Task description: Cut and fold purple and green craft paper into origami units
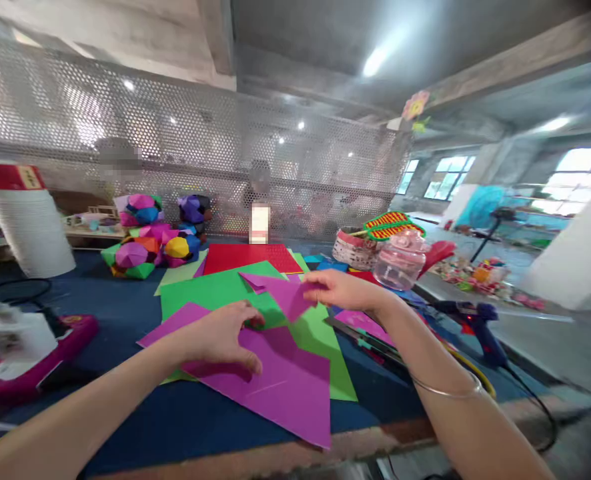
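Observation:
Over a large purple sheet (pixel 285 373), my left hand (pixel 230 333) hovers or rests with thumb and fingers apart, nothing between them. My right hand (pixel 325 288) pinches a smaller folded purple piece (pixel 285 293) by its right edge, above the green sheet (pixel 190 290). Light green paper (pixel 325 353) shows under the purple and green sheets. Behind them lies a red sheet (pixel 245 258).
Stacked paper cups (pixel 35 227), folded paper balls (pixel 138 253) and a magenta power strip (pixel 70 340) stand left. Right are a basket (pixel 353 250), a clear bottle (pixel 399 261) and a blue glue gun (pixel 483 330). A perforated metal screen (pixel 300 147) stands behind.

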`<state>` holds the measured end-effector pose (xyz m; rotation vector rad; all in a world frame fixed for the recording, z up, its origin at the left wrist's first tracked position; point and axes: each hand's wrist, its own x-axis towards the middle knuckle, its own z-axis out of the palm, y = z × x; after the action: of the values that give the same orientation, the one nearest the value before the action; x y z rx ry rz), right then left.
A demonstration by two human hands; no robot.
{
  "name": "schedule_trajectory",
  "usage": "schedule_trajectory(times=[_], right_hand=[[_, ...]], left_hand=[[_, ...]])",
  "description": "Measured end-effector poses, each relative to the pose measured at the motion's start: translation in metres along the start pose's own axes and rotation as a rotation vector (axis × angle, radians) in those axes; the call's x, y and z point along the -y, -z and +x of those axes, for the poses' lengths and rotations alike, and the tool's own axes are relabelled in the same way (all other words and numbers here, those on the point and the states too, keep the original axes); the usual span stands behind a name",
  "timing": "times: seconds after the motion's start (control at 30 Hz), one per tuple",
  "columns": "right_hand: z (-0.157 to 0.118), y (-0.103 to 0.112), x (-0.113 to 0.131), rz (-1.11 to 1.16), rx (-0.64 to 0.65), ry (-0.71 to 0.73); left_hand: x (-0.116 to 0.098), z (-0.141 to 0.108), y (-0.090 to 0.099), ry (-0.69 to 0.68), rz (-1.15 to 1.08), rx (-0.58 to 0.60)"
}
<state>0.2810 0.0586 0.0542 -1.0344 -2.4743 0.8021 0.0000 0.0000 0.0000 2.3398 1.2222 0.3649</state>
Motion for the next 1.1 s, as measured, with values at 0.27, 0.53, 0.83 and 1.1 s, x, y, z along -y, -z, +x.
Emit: schedule_trajectory(times=[0.27, 0.53, 0.83, 1.1], right_hand=[[0.042, -0.029, -0.006, 0.133, -0.415, -0.195], [0.073, -0.041, -0.002, -0.065, -0.372, -0.240], [0.015, -0.052, 0.033, -0.423, 0.329, 0.055], [-0.002, -0.052, 0.024, -0.336, 0.115, -0.096]], left_hand=[[-0.012, 0.000, -0.008, -0.007, 0.035, -0.061], [-0.011, -0.001, -0.009, 0.008, -0.012, -0.071], [0.001, 0.004, -0.006, 0.045, -0.184, -0.045], [0.026, 0.022, -0.014, 0.021, -0.311, -0.191]])
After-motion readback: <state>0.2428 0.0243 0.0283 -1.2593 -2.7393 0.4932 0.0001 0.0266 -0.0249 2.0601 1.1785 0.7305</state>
